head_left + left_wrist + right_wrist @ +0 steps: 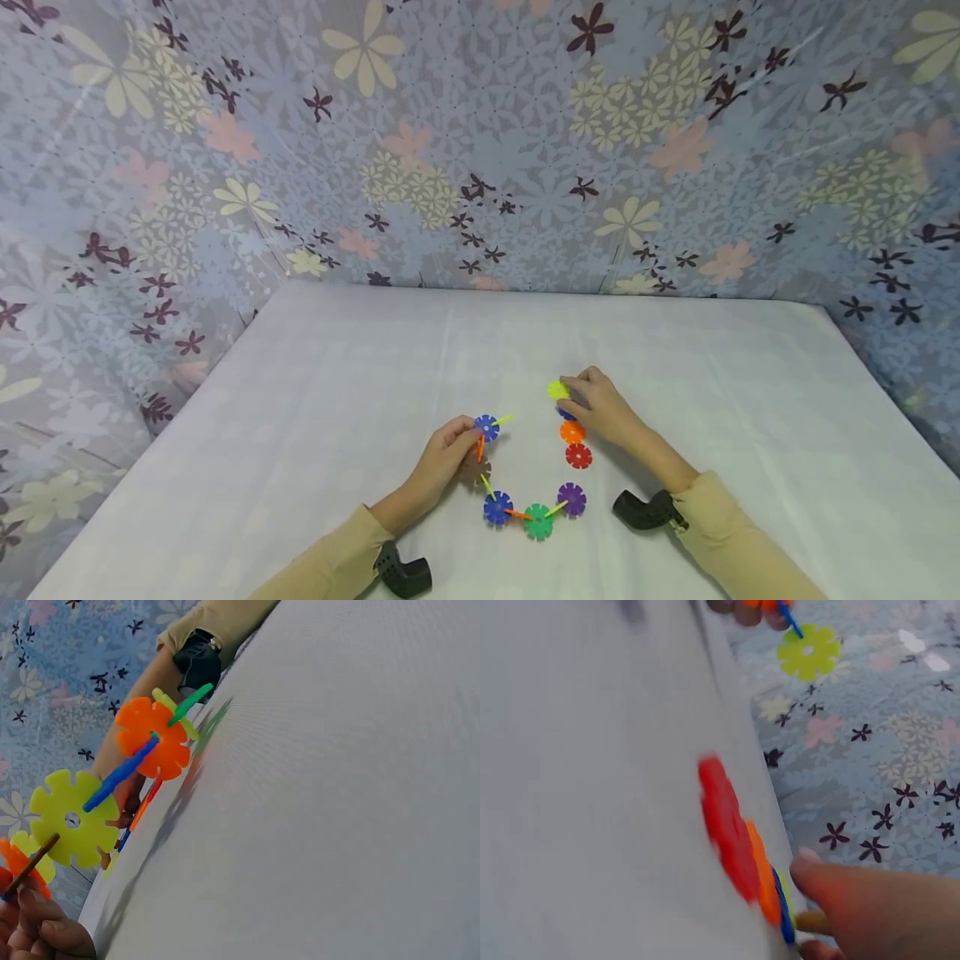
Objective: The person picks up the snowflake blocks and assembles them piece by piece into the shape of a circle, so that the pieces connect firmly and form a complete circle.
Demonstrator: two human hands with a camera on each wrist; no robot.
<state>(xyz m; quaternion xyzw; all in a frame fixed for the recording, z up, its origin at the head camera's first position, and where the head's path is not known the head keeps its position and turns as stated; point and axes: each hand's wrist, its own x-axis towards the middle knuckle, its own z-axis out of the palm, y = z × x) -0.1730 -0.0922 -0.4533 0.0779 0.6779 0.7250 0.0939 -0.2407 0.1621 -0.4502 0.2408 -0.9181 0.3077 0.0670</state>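
Left grip [442, 454] clamped on disc chain [537, 525] near its end, probably steadying it; rest curves right of that grip. Right grip [602, 407] touches yellow disc [558, 390], can't tell if pinched; red disc [578, 456] lies nearer the person.

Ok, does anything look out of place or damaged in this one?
Nothing clearly stands out. The chain of discs in the left hand shows no obvious damage, and the red disc sits neatly beside the orange disc. Fine cracks would be too small to tell.
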